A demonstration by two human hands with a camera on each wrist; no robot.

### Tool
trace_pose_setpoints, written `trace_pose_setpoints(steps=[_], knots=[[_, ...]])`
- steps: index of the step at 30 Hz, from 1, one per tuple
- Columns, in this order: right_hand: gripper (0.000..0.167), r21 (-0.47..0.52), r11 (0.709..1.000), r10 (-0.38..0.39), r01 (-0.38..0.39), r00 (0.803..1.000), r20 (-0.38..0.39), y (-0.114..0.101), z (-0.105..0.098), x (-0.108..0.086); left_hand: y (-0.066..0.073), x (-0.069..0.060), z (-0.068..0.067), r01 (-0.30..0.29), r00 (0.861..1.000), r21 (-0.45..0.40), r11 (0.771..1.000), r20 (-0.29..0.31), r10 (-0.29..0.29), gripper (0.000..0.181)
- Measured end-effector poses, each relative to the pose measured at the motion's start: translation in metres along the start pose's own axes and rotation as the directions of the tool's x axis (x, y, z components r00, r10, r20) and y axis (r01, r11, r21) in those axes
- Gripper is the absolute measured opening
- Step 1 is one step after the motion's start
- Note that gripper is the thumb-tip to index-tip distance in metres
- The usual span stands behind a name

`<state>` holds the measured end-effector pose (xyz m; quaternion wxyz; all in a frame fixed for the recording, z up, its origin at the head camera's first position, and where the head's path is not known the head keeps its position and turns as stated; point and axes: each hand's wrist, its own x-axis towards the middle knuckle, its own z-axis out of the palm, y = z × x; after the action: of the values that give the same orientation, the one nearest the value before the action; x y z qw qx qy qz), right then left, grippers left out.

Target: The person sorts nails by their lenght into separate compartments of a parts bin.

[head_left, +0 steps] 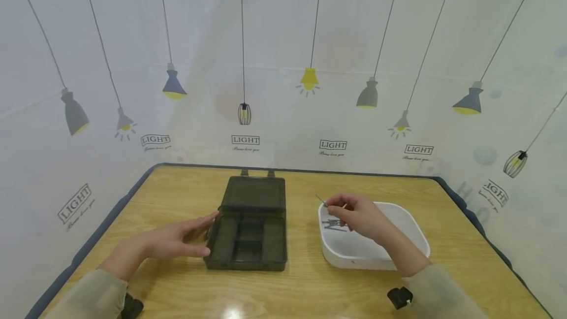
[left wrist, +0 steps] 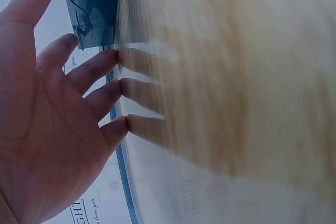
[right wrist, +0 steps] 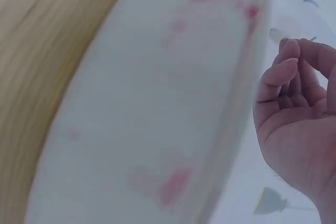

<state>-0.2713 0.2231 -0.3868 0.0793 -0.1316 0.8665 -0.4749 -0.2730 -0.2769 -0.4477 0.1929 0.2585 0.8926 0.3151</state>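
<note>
A dark translucent box (head_left: 273, 240) with compartments lies with its lid (head_left: 254, 193) laid back. At its left side is my left hand (head_left: 170, 240), fingers spread, thumb and fingertips against the box's edge. In the left wrist view, fingertips of this hand (left wrist: 63, 98) rest on the table beside the box (left wrist: 94, 9). Over the left part of a white tray (head_left: 376, 262), my right hand (head_left: 361, 215) pinches a thin metal piece (head_left: 322, 201). Several similar metal pieces (head_left: 335, 228) lie in the tray. The right wrist view shows the hand (right wrist: 299, 114) with curled fingers beyond the tray's wall (right wrist: 142, 93).
The wooden table (head_left: 305, 289) has a dark blue edge, with a pale cloth (head_left: 283, 28) printed with lamps behind and at its sides. Bare wood lies between the box and the tray. Reddish marks show on the tray's outer wall.
</note>
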Motion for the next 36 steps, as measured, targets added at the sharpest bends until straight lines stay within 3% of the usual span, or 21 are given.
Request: trace_pose_setpoints(steps=[7, 15, 25, 36], knots=[[0.017, 0.052, 0.997, -0.053, 0.049, 0.995, 0.082, -0.037, 0.037, 0.012, -0.001, 0.0, 0.0, 0.01, 1.0, -0.02, 1.0, 0.002, -0.01, 0.097], [0.017, 0.074, 0.995, -0.075, 0.064, 0.987, 0.145, -0.059, 0.08, 0.033, -0.003, 0.0, 0.0, 0.009, 1.0, -0.016, 1.0, 0.002, -0.009, 0.098], [0.016, 0.079, 0.992, -0.109, 0.1, 0.987, 0.119, -0.057, 0.121, 0.059, -0.001, 0.002, -0.001, 0.044, 0.999, -0.042, 0.998, 0.012, -0.043, 0.096], [0.012, 0.101, 0.991, -0.105, 0.092, 0.985, 0.136, -0.058, 0.147, 0.072, 0.0, 0.001, -0.001, 0.044, 0.999, -0.044, 0.998, 0.019, -0.043, 0.096]])
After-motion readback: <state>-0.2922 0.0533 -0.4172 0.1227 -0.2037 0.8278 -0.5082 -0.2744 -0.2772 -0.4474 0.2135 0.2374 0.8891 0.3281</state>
